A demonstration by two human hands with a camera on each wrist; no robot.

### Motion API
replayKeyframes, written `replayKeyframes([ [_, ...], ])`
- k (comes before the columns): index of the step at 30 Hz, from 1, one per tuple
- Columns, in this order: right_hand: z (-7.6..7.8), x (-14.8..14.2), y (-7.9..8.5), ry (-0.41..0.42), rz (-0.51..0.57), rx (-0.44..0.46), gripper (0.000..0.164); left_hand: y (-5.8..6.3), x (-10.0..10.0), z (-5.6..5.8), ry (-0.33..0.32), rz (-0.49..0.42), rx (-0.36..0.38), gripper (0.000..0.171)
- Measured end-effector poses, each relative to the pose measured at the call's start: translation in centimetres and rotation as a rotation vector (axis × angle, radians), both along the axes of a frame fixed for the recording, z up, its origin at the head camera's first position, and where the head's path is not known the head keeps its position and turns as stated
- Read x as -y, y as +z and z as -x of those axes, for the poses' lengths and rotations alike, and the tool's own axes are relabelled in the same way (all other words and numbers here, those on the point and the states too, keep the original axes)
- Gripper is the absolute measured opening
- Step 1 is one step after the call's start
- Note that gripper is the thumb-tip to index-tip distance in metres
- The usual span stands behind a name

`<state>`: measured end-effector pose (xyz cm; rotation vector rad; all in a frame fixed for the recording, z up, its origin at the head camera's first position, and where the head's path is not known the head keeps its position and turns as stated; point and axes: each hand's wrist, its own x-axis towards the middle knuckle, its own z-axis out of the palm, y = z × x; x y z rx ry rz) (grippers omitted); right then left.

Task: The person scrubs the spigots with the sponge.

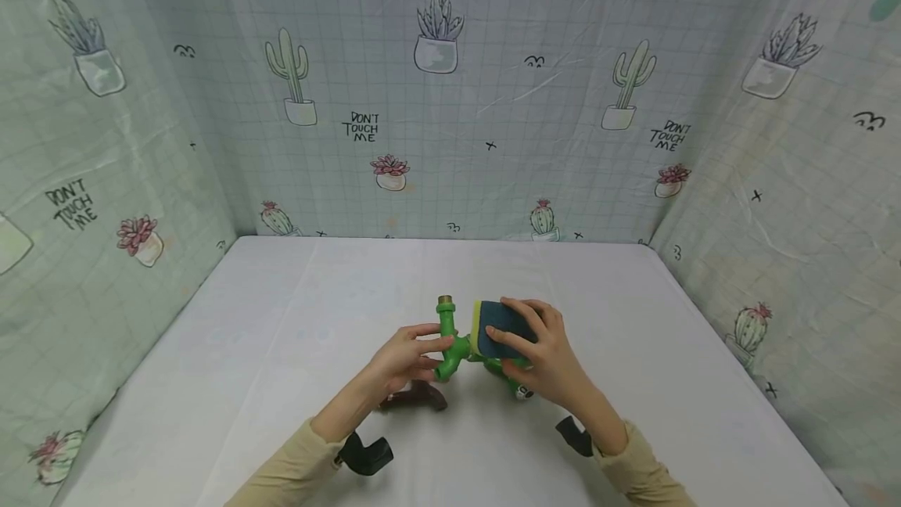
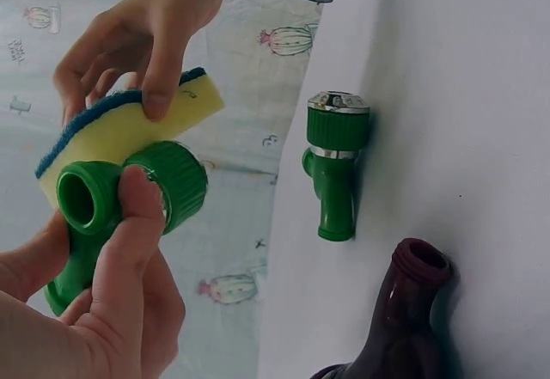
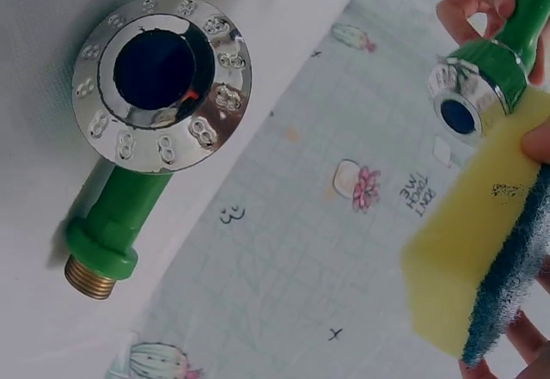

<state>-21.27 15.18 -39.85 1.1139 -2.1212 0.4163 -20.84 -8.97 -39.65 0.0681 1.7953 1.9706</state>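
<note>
My left hand (image 1: pixel 408 356) holds a green plastic tap (image 1: pixel 447 323) with a brass threaded end pointing up in the head view. Its ribbed green knob (image 2: pixel 182 186) has a silver cap on the face. In my right hand (image 1: pixel 545 350) is a two-layer sponge (image 1: pixel 501 331), pinched between thumb and fingers. The sponge's yellow side (image 3: pixel 473 233) faces the tap and lies right at the knob; its dark blue scouring side (image 2: pixel 82 130) is turned away, under the right fingers.
A second green tap (image 3: pixel 129 211) with a silver numbered dial lies on the white table (image 1: pixel 338 288), below the sponge in the head view. A dark red tap (image 2: pixel 404 310) lies near my left wrist. Patterned cloth (image 1: pixel 450 100) walls the table's back and sides.
</note>
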Motion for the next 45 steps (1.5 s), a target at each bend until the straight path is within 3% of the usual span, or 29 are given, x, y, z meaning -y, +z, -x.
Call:
replayKeyframes([
  [2,-0.1,0.0,0.0,0.014,0.004,-0.016,0.031,-0.1,0.0,0.1,0.023,-0.049,0.023,0.051],
  [7,-0.2,0.0,-0.5,0.050,0.007,-0.123,0.032,-0.2,0.2,0.6,0.036,-0.177,0.070,0.048],
  [14,0.1,0.1,-0.9,0.082,0.079,-0.291,0.023,0.3,0.1,0.6,-0.023,-0.316,0.218,0.049],
  [21,0.2,-0.1,-0.6,0.143,0.128,-0.338,0.018,0.3,0.3,0.4,-0.087,-0.400,0.318,0.038],
  [24,0.2,-0.1,-0.6,0.169,0.135,-0.326,0.017,0.2,0.6,0.3,-0.139,-0.355,0.279,0.034],
  [29,0.1,-0.3,-0.2,0.178,0.128,-0.311,0.018,0.4,0.8,0.4,-0.220,-0.178,0.143,0.043],
  [33,0.1,-0.3,0.1,0.185,0.123,-0.308,0.019,0.6,0.5,0.3,-0.299,-0.094,0.089,0.046],
  [45,0.1,-0.1,0.1,0.236,0.097,-0.293,0.020,0.4,0.0,0.1,-0.384,0.018,0.109,0.051],
])
